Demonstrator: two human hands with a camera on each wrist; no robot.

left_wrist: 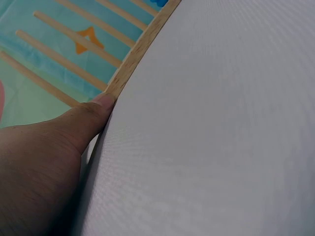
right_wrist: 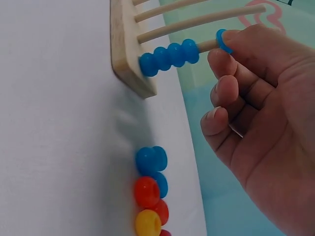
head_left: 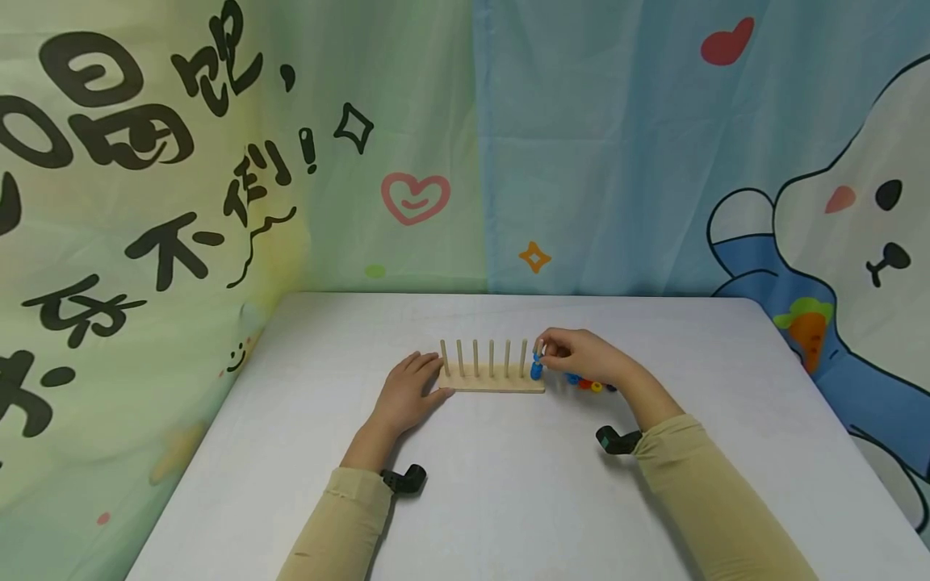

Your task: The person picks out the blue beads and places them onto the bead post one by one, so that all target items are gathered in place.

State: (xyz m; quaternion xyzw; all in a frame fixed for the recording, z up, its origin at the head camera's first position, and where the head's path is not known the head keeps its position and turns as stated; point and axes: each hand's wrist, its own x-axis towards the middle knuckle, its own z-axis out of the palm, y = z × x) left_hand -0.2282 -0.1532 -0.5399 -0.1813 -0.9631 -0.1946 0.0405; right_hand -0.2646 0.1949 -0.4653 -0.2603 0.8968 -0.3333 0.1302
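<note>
right hand [right_wrist: 256, 123]: grip pinches a blue bead [right_wrist: 224, 40] on the rightmost peg [right_wrist: 209, 45] of the peg board [head_left: 491, 384], mid-surface, above four stacked blue beads [right_wrist: 169, 56] | left hand [head_left: 407, 391]: fingers relaxed, thumb against board's left end | loose beads [right_wrist: 150, 189]: just right of board

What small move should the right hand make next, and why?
Probably slide the blue bead down the peg to the four blue beads stacked at the base. The right hand pinches it near the peg's top, a gap remains below, and the left hand steadies the base.
</note>
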